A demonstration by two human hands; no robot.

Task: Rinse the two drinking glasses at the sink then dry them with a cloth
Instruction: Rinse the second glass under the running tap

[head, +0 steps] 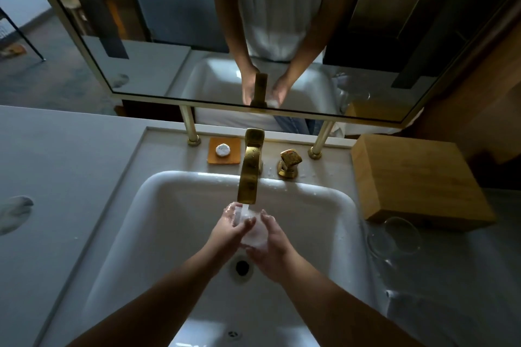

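Note:
A clear drinking glass (253, 234) is held between both hands over the white sink (174, 205), under the stream running from the gold faucet (251, 169). My left hand (229, 229) wraps its left side with fingers curled over the rim. My right hand (272, 245) cups its right side and bottom. The second glass (394, 236) stands on the counter right of the sink, in front of a wooden box. No cloth is clearly visible.
The gold tap handle (290, 162) sits right of the faucet. An orange soap dish (224, 151) with a white round soap lies behind the basin. The wooden box (417, 177) is at the right. A mirror (197, 22) hangs above. The drain (242, 267) lies below my hands.

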